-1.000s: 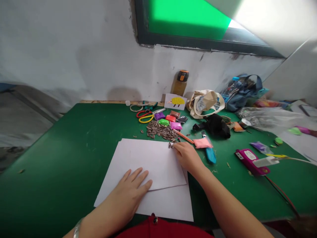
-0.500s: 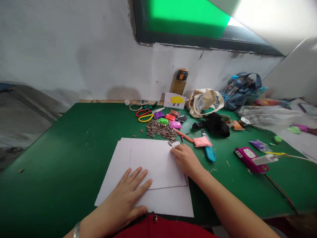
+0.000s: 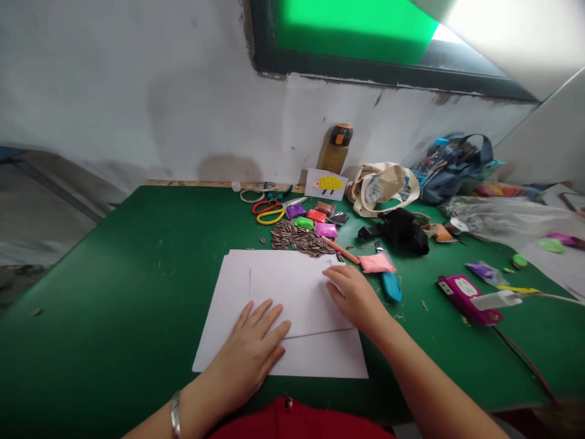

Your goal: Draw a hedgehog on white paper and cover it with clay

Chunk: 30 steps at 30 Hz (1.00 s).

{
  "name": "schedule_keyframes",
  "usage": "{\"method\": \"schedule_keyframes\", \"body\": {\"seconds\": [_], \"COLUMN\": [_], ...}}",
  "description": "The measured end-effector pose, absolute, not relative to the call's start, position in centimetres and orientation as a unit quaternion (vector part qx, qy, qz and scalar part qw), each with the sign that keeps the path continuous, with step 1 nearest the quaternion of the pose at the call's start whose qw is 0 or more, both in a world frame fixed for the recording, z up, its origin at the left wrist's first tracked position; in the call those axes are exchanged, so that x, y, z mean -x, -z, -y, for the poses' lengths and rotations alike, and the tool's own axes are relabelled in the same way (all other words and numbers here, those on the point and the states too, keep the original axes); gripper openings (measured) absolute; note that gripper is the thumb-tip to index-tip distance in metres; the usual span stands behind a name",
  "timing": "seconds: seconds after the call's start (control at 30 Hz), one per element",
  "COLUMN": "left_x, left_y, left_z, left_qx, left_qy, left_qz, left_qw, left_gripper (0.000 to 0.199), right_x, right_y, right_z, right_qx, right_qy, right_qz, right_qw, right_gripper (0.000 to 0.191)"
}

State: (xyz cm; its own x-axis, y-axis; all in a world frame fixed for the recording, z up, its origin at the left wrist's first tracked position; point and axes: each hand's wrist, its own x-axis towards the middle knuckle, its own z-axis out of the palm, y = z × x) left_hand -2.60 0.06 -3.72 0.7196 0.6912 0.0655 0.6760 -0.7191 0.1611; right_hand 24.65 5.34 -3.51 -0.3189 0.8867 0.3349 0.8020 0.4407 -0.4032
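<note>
My left hand (image 3: 253,344) lies flat with fingers spread across the lower left of a smaller white sheet (image 3: 287,292). This sheet rests on a larger white sheet of paper (image 3: 324,360) on the green table. At the upper right corner of the paper, my right hand (image 3: 355,296) has its fingers stretched out and the thumb apart, holding nothing visible. Just beyond the paper's far edge is a pile of striped sunflower seeds (image 3: 299,239). An orange stick-like tool (image 3: 340,250) lies beside the pile, close to my right hand.
Behind the seeds lie colourful clay packets (image 3: 304,224) and scissors (image 3: 273,214). A hedgehog picture (image 3: 325,184) leans before a bottle (image 3: 336,149). To the right are a blue-handled tool (image 3: 392,286), a pink packet (image 3: 377,263), a black cloth item (image 3: 404,231) and a magenta power strip (image 3: 468,299).
The papers have shifted away from me and slightly right, with my left hand on them. My right hand's fingers have loosened at the upper right corner. The camera view has shifted a little.
</note>
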Motion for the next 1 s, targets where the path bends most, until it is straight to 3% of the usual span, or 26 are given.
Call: {"method": "schedule_keyframes", "body": {"seconds": [0.17, 0.5, 0.7, 0.87, 1.0], "left_x": [2.6, 2.8, 2.0, 1.6, 1.0], "left_y": [3.4, 3.0, 3.9, 3.9, 3.9], "left_z": [-0.8, -0.9, -1.6, -1.9, -2.3], "left_qx": [-0.924, -0.918, -0.906, -0.905, -0.906], "left_qy": [-0.088, -0.097, -0.054, -0.037, -0.046], "left_qz": [-0.364, -0.376, -0.415, -0.419, -0.414], "left_qw": [0.079, 0.073, 0.059, 0.069, 0.070], "left_gripper": [0.030, 0.026, 0.048, 0.048, 0.049], "right_x": [-24.1, -22.2, -22.9, -29.0, -30.6], "right_y": [2.8, 3.2, 3.3, 2.3, 2.0], "right_z": [-0.2, -0.1, -0.9, -3.1, -4.5], "right_qx": [0.464, 0.445, 0.439, 0.619, 0.650], "right_qy": [-0.159, -0.115, -0.123, -0.007, 0.008], "right_qz": [0.853, 0.871, 0.867, 0.728, 0.714], "right_qw": [0.179, 0.173, 0.202, 0.296, 0.259], "right_gripper": [0.034, 0.024, 0.026, 0.026, 0.026]}}
